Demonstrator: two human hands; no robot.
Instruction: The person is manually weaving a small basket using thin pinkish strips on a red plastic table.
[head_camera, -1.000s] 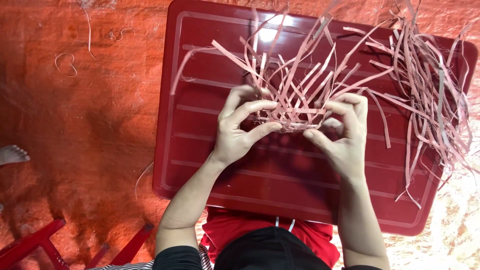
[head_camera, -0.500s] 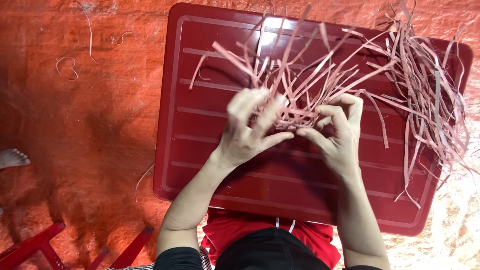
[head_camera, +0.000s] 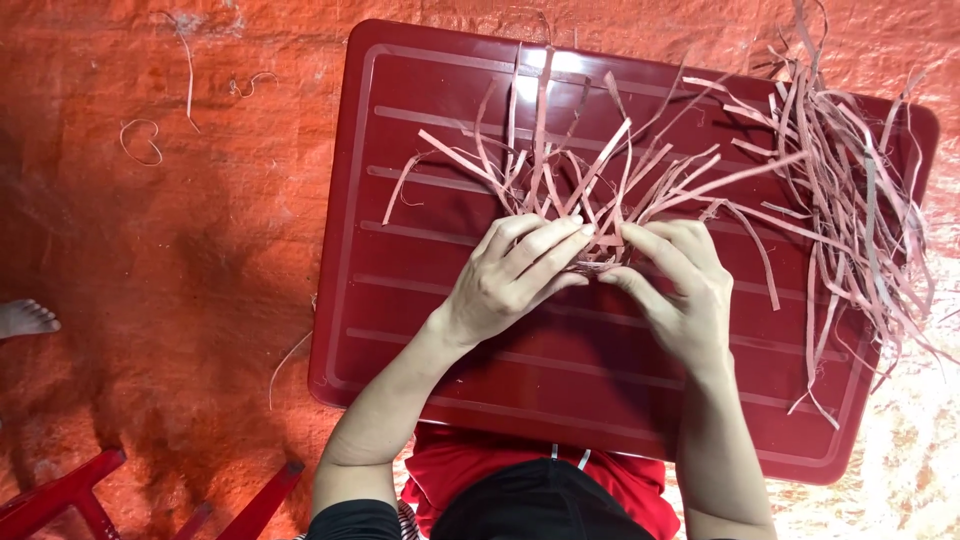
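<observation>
A dark red plastic table (head_camera: 420, 330) with raised ribs fills the middle of the view. Over its centre, my left hand (head_camera: 515, 275) and my right hand (head_camera: 675, 285) meet fingertip to fingertip, both pinching the base of a fan of thin pinkish strips (head_camera: 590, 175). The strips spread upward and outward from my fingers. A larger loose heap of the same strips (head_camera: 850, 200) lies on the table's right side and hangs over its edge.
An orange woven mat (head_camera: 170, 250) covers the floor around the table. A few stray strips (head_camera: 140, 140) lie on it at upper left. Another person's bare foot (head_camera: 25, 318) shows at the left edge. Red furniture legs (head_camera: 70, 495) sit at bottom left.
My left hand has settled from a blurred motion and closed its fingers over the bundle's base. The fanned strips have shifted and stand more upright. The right hand has stayed put.
</observation>
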